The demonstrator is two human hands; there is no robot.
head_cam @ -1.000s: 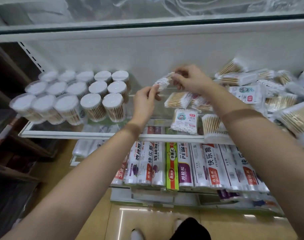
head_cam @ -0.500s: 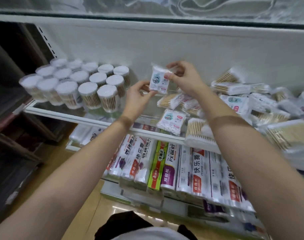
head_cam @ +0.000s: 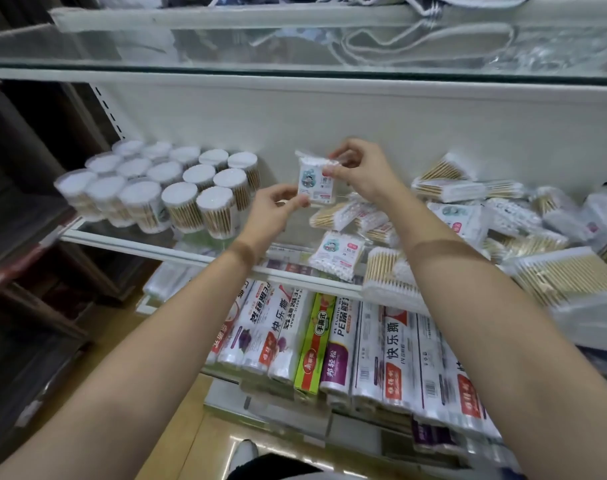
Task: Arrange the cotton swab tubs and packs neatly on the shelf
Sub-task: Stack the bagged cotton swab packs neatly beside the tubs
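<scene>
Both hands hold one small pack (head_cam: 316, 181) of cotton swabs up in the air, above the glass shelf (head_cam: 205, 256). The right hand (head_cam: 362, 168) has a narrow grip: its thumb and fingertips pinch the top right corner of the pack. The left hand (head_cam: 272, 211) pinches the bottom left corner with its thumb and first finger. The pack stands upright between the two hands, with its picture label facing the camera. It does not touch the shelf.

Just below the hands, more little packs lie on the shelf. One pack with the same kind of picture label (head_cam: 336, 252) lies flat near the front edge. Beside it sits a pack of wooden-stick swabs (head_cam: 386, 271), which pokes out over the edge.

To the right is a messy pile of swab packs (head_cam: 485, 209), lying every which way. A big flat pack (head_cam: 572, 278) rests at the front of the pile.

To the left, round tubs (head_cam: 163, 188) with white lids stand close together in neat rows.

On the shelf underneath, rolls of plastic wrap (head_cam: 329, 344) lie side by side. The white back wall (head_cam: 364, 119) rises behind it all, and another glass shelf (head_cam: 295, 69) hangs above.
</scene>
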